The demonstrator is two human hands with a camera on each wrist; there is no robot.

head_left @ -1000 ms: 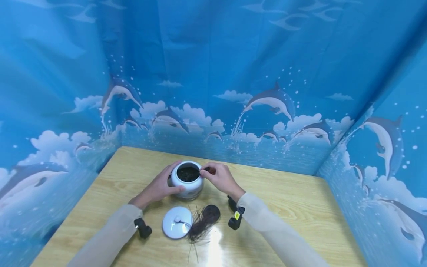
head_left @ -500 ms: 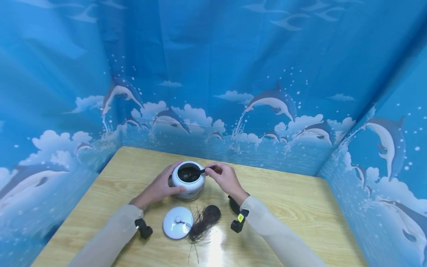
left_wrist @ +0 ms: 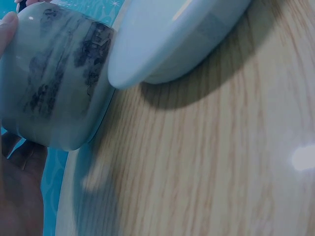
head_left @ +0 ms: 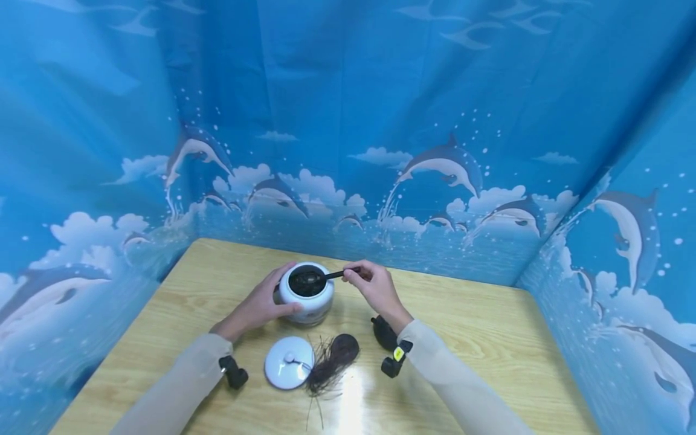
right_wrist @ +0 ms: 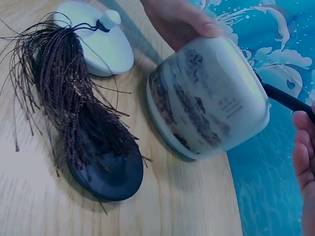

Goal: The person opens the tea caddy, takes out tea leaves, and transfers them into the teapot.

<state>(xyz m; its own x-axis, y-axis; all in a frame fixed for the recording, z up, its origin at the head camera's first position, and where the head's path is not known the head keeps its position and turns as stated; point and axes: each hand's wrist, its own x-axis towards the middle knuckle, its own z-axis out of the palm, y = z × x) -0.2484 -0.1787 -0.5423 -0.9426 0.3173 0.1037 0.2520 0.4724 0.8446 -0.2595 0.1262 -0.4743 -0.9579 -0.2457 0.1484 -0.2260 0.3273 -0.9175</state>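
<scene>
A white jar (head_left: 312, 309) with a painted grey landscape stands on the wooden table, its mouth showing dark contents (head_left: 304, 281). My left hand (head_left: 267, 302) grips the jar's left side, thumb at the front and fingers round the back. My right hand (head_left: 375, 289) pinches the handle of a black spoon (head_left: 334, 275) just right of the rim. The spoon's bowl end is inside the jar, partly lost among the dark contents. In the right wrist view its black handle (right_wrist: 288, 98) runs from the rim to my fingers.
In front of the jar lies a white knobbed lid (head_left: 285, 368). Beside it a dark stringy tassel (head_left: 326, 368) lies partly over a round black dish-like piece (head_left: 346, 346). A rounded black object (head_left: 383, 332) sits by my right wrist. Dolphin-printed curtains (head_left: 348, 151) surround the table.
My right hand has moved to the right, away from the rim, drawing the spoon so more of its handle shows. The left hand and jar stay in place.
</scene>
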